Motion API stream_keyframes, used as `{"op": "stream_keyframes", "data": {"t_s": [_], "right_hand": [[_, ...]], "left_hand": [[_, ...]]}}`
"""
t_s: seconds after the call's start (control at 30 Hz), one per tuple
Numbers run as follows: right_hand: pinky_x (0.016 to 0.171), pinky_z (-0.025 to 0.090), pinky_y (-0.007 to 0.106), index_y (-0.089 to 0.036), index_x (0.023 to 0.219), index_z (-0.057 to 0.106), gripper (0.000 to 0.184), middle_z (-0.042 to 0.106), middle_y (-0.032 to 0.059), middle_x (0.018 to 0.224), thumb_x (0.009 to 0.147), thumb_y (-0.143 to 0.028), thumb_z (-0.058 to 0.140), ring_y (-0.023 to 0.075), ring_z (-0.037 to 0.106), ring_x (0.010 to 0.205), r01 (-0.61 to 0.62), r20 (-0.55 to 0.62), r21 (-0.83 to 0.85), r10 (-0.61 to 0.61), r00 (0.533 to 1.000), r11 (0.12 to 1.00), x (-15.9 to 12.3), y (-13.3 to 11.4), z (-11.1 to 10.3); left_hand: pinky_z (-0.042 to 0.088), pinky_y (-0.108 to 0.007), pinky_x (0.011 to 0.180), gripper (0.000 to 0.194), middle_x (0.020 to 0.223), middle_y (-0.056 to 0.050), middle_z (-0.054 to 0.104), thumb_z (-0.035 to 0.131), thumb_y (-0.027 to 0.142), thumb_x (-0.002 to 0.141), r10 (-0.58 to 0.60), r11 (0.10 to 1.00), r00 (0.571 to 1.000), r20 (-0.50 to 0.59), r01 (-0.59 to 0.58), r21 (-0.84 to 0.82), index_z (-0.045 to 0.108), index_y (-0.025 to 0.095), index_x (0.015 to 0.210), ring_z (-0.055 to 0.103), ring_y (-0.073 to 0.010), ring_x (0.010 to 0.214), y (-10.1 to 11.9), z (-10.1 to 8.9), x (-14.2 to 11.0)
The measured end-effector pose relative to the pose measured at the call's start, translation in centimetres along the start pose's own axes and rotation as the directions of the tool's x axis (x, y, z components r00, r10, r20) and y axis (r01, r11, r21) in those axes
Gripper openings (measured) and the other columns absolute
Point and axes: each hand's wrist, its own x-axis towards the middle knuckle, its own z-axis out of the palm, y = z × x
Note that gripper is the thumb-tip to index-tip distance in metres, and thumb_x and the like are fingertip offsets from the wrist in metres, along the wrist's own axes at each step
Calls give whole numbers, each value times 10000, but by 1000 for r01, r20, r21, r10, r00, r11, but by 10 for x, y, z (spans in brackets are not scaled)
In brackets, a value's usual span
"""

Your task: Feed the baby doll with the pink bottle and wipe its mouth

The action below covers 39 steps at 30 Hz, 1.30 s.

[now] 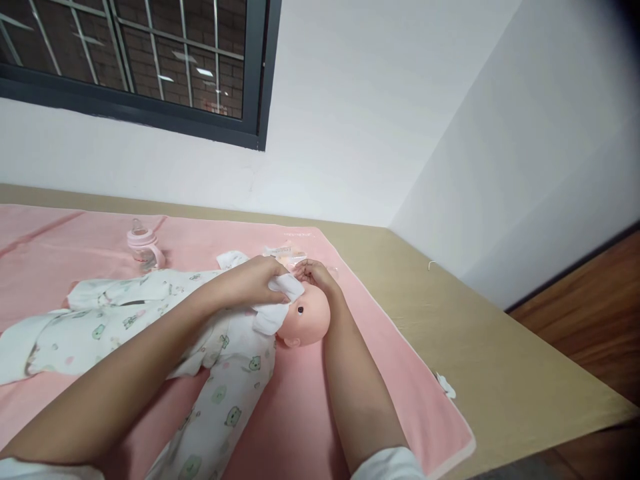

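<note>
A baby doll lies on its back on a pink mat, wearing a white sleepsuit printed with small green animals. My left hand pinches a folded white cloth against the lower part of the doll's face, so its mouth is hidden. Another part of white fabric hangs at the doll's neck. Around the far side of the doll's head, my right hand is cupped with its fingers loosely bent and apart. One dark eye and one ear of the doll show.
A pink-handled baby bottle stands on the mat beyond the doll's legs. Small clear plastic packets lie just past my hands. The mat covers part of a tan table against a white wall, below a barred window.
</note>
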Motion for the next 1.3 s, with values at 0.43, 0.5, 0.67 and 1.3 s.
{"op": "stream_keyframes", "data": {"t_s": [0.43, 0.5, 0.67, 1.3], "right_hand": [[564, 440, 213, -140, 666, 648, 235, 656, 8, 569, 492, -62, 510, 101, 573, 546, -6, 7, 23, 6, 1000, 1000, -2, -2, 2], [567, 442, 218, -143, 663, 647, 229, 651, 2, 557, 497, -62, 511, 102, 568, 545, -5, 5, 20, 5, 1000, 1000, -1, -1, 2], [582, 453, 227, -143, 671, 638, 222, 642, -3, 548, 519, -47, 508, 103, 570, 533, -16, -10, 19, 16, 1000, 1000, -1, -1, 2], [599, 478, 223, -154, 680, 627, 197, 664, 8, 569, 539, -61, 527, 115, 606, 560, -7, 1, -6, 7, 1000, 1000, -1, -1, 1]], "left_hand": [[314, -247, 527, 193, 647, 7, 588, 583, 329, 759, 11, 998, 993, -115, -3, 68, 526, 167, 669, 536, -168, 619, -7, 1, 8], [323, -250, 551, 168, 669, 8, 602, 588, 303, 764, -7, 996, 992, -129, 19, 89, 539, 167, 678, 548, -172, 646, -5, 1, 8], [333, -260, 595, 106, 753, -13, 640, 592, 241, 772, -47, 985, 987, -155, 72, 159, 565, 158, 712, 577, -190, 721, -2, 1, 8], [348, -241, 549, 145, 740, 9, 643, 570, 277, 745, 43, 997, 999, -17, -42, 68, 641, 162, 799, 576, -169, 668, 5, -12, -9]]}}
